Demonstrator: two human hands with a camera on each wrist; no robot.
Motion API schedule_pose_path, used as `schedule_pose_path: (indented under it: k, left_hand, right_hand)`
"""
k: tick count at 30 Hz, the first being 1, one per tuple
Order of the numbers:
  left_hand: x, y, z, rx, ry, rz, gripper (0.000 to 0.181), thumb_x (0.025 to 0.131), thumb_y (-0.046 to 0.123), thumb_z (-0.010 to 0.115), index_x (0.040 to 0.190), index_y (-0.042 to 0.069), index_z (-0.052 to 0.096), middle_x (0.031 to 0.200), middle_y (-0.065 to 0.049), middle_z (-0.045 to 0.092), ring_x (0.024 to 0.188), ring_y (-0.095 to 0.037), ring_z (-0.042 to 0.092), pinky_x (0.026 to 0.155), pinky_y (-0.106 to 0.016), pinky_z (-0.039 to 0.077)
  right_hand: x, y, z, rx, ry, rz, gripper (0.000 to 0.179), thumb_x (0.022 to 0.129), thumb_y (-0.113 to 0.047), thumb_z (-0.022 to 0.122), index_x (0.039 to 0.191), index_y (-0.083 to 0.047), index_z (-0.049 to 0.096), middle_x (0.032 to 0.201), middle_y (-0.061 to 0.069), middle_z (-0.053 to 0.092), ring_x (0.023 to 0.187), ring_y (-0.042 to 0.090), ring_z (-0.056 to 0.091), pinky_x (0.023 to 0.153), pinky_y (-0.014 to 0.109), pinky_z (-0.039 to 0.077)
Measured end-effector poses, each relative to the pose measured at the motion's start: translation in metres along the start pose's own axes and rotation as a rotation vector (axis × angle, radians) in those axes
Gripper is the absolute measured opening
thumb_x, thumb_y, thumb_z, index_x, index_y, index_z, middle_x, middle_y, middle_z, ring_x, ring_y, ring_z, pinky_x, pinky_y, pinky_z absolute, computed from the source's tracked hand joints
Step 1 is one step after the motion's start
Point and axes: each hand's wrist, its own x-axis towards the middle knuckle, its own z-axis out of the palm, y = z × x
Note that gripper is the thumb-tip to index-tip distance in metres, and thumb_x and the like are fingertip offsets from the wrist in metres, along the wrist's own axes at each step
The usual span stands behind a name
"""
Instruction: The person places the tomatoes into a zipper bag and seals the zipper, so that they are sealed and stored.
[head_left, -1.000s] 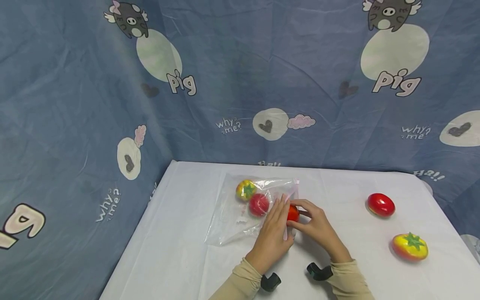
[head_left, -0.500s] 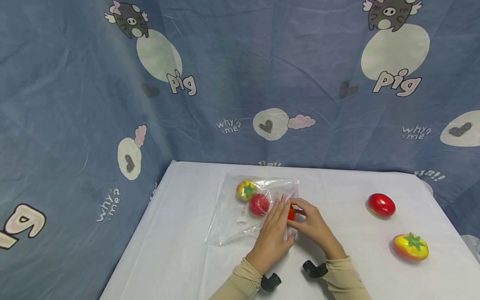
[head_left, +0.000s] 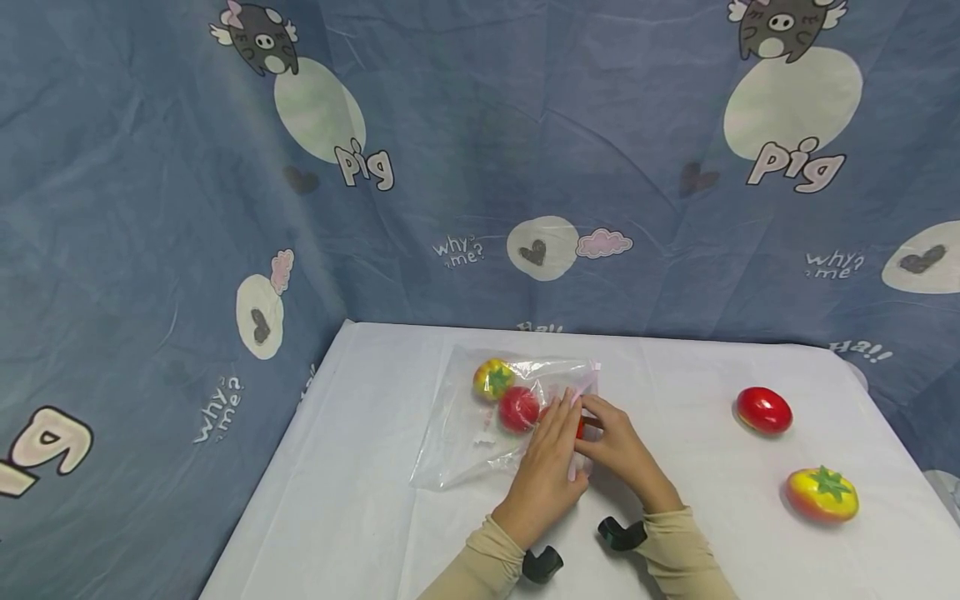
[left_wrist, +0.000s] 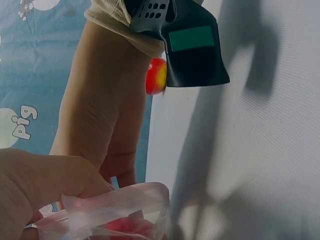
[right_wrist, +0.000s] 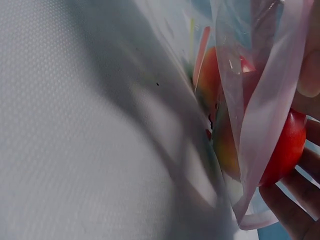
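One white surface (head_left: 375, 417) spans the lower half of the head view, and on it, near the frame's middle, we see the clear bag (head_left: 461, 458), its mouth toward the right edge. Two hands meet at that mouth: the left hand (head_left: 546, 475) reaches up from the lower middle, its grip pinching the bag's edge, while the right hand (head_left: 621, 450) comes in from the right.

Well apart at the right of the frame, we have the yellow-red fruit (head_left: 822, 495) and, above it, the glossy red oval (head_left: 763, 411). Within the bag, toward its upper part, lie the yellow-green fruit (head_left: 493, 380) and the pinkish-red ball (head_left: 518, 409).

Smallest to our eye is the red fruit (right_wrist: 288, 145), held in the right hand's curled grip. We judge that its place at the mouth matters most: it sits between both hands, left of the right palm, partly behind the pink strip (right_wrist: 265, 120) in the right wrist view. We cannot tell its long axis; fingers and plastic cover too much.
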Motion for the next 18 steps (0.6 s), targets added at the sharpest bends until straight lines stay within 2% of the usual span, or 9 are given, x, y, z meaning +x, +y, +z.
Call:
schedule_pose_path:
  k: [4, 9, 13, 16, 18]
  left_hand:
    - [-0.0002, 0.0002, 0.0008, -0.008, -0.001, -0.006, 0.099, 0.078, 0.009, 0.081, 0.162, 0.003, 0.029, 0.171, -0.011, 0.028, 0.158, -0.032, 0.029, 0.126, -0.051, 0.034]
    - [-0.0004, 0.0007, 0.0004, -0.010, -0.001, -0.006, 0.097, 0.080, 0.010, 0.081, 0.162, 0.002, 0.029, 0.172, -0.011, 0.027, 0.158, -0.034, 0.029, 0.126, -0.051, 0.033]
    - [-0.0003, 0.0001, 0.0003, -0.008, -0.005, -0.007, 0.099, 0.079, 0.010, 0.082, 0.162, 0.002, 0.029, 0.172, -0.011, 0.027, 0.157, -0.035, 0.030, 0.126, -0.051, 0.034]
    - [-0.0002, -0.0005, 0.0002, -0.011, -0.013, -0.011, 0.100, 0.078, 0.010, 0.082, 0.162, 0.002, 0.028, 0.172, -0.010, 0.026, 0.158, -0.035, 0.029, 0.126, -0.051, 0.033]
    - [-0.0001, -0.0007, -0.0003, -0.015, -0.018, -0.015, 0.101, 0.079, 0.010, 0.083, 0.162, 0.003, 0.027, 0.172, -0.010, 0.026, 0.158, -0.035, 0.028, 0.126, -0.050, 0.033]
  right_hand:
    - [-0.0010, 0.0029, 0.0028, 0.005, -0.003, 0.000, 0.050, 0.071, 0.004, 0.083, 0.119, 0.001, 0.067, 0.119, 0.016, 0.070, 0.116, 0.031, 0.069, 0.090, 0.044, 0.062]
    - [-0.0014, 0.0019, 0.0030, 0.006, -0.027, 0.039, 0.049, 0.074, 0.005, 0.084, 0.120, 0.001, 0.066, 0.121, 0.020, 0.069, 0.120, 0.021, 0.067, 0.094, 0.047, 0.060]
    - [-0.0025, 0.0011, 0.0018, 0.002, -0.047, 0.065, 0.054, 0.075, 0.008, 0.084, 0.126, 0.004, 0.064, 0.127, 0.024, 0.067, 0.122, 0.027, 0.067, 0.097, 0.047, 0.059]
    - [-0.0040, 0.0022, -0.0002, 0.007, -0.049, 0.083, 0.057, 0.075, 0.007, 0.085, 0.128, 0.004, 0.063, 0.129, 0.023, 0.067, 0.121, 0.038, 0.067, 0.097, 0.047, 0.059]
    - [-0.0044, 0.0025, -0.0027, 0.008, -0.038, 0.083, 0.056, 0.076, 0.005, 0.085, 0.128, 0.002, 0.064, 0.129, 0.021, 0.068, 0.119, 0.040, 0.067, 0.096, 0.046, 0.060]
